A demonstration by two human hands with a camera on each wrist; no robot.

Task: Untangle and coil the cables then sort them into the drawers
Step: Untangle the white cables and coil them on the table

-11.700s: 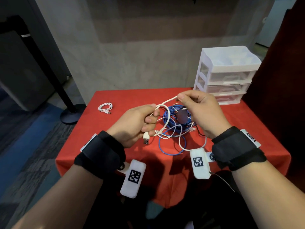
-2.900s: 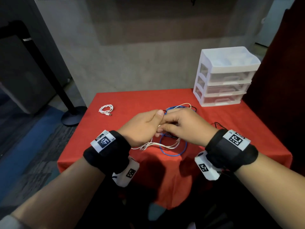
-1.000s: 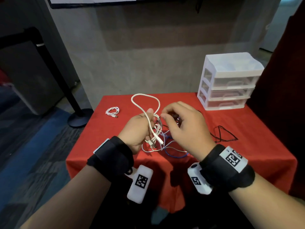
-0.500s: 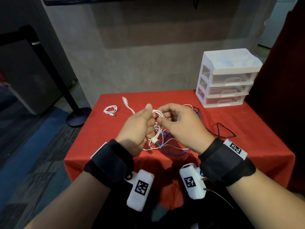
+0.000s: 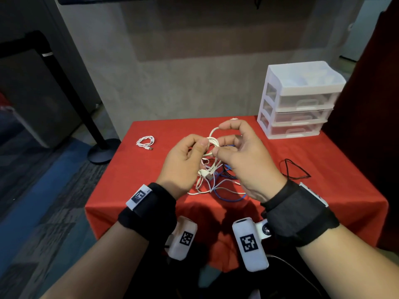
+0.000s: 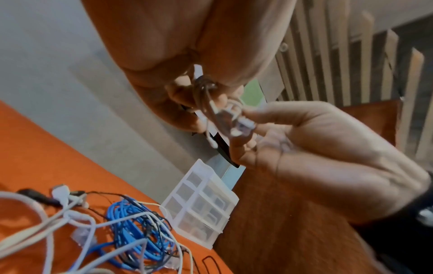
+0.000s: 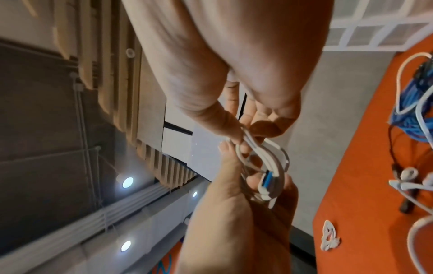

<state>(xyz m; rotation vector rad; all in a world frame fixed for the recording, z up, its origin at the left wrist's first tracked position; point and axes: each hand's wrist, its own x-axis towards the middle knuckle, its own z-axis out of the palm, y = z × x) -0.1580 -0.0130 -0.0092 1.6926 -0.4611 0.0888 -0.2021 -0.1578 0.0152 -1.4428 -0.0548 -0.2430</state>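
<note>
Both hands raised over the red counter [image 5: 164, 130], working one white cable [image 5: 212, 140]. Left hand [image 5: 183, 162] fingers curled, thumb pinching the cable's small coil; right hand [image 5: 246, 160] pinches the same cable just beside it, thumb and forefinger closed on the loop, other fingers arched up. The cable's lower strands hang down to the tangle [image 5: 218, 182] of white, blue and black cables on the counter under the hands. Black cable [image 5: 294, 172] loops out to the right. Small coiled white cable [image 5: 146, 142] lies apart at far left. White three-drawer unit [image 5: 300, 100] at far right corner, drawers shut.
</note>
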